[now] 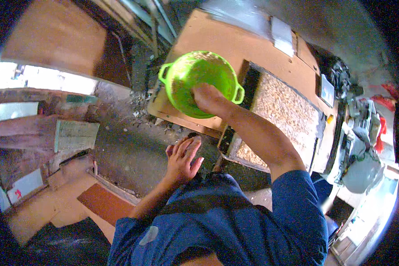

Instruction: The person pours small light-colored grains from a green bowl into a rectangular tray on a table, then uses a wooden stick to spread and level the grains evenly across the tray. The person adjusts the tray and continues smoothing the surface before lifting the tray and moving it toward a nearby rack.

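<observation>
A bright green plastic basin with two loop handles (176, 71) rests on a wooden board table (226, 43). My right hand (208, 96) reaches down inside it; its fingers are hidden or blurred, so I cannot tell what they grip. Pale, chip-like bits cling to the basin's inner wall. Beside the basin lies a dark-framed shallow tray filled with small tan and whitish pieces (279, 106), partly beneath my right forearm. My left hand (184, 158) hangs in front of my body, off the table's near edge, with fingers spread and nothing held.
A reddish-brown board (106, 203) and other panels lie at the lower left. A large wooden sheet (56, 40) stands at the upper left. Plastic bags (360, 169) and red items crowd the right side. Debris litters the dark floor (126, 159).
</observation>
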A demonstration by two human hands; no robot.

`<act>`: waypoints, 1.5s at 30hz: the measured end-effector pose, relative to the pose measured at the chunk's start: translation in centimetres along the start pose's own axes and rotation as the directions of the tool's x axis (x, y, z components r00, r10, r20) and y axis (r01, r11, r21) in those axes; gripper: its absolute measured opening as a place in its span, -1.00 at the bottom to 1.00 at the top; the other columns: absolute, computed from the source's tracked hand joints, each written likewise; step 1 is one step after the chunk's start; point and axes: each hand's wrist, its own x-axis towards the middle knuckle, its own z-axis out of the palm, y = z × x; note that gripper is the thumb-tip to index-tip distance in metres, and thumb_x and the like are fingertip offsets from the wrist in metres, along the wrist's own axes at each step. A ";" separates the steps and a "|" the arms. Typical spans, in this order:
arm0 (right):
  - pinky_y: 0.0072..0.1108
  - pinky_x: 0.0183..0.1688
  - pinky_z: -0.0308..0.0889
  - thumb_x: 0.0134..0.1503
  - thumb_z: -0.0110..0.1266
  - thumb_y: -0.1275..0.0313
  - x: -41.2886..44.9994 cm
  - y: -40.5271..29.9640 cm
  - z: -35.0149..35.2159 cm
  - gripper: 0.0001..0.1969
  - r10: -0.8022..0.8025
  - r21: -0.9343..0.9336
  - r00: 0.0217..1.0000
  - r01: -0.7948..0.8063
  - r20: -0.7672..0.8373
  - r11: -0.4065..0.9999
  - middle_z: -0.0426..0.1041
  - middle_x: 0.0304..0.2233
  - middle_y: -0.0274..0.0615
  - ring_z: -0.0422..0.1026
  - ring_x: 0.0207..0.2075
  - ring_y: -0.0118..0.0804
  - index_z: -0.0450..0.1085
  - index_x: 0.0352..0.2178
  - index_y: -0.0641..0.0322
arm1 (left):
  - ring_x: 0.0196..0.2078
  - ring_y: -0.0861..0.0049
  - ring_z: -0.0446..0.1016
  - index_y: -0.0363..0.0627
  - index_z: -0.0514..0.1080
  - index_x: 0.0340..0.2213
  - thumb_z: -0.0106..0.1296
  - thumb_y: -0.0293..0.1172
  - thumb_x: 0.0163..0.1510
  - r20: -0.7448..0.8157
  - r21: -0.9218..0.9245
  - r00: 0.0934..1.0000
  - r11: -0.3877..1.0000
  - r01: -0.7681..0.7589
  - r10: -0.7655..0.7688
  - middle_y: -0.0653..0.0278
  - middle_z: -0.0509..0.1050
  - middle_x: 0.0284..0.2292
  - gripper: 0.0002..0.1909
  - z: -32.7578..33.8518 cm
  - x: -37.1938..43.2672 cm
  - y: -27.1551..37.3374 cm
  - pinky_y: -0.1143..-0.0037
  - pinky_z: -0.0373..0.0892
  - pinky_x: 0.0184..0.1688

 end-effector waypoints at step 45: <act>-0.31 -0.10 0.46 0.10 0.04 0.53 -50.7 20.9 -4.9 -0.80 0.531 0.176 0.651 -0.530 -0.542 0.830 0.60 -0.29 0.06 0.58 -0.19 0.05 0.57 -0.28 0.22 | 0.26 0.16 0.24 0.08 0.34 0.21 0.07 0.02 0.18 0.323 -0.001 0.840 0.888 -0.460 0.436 0.20 0.41 0.04 -0.38 9.0 3.9 21.1 0.01 -0.09 0.32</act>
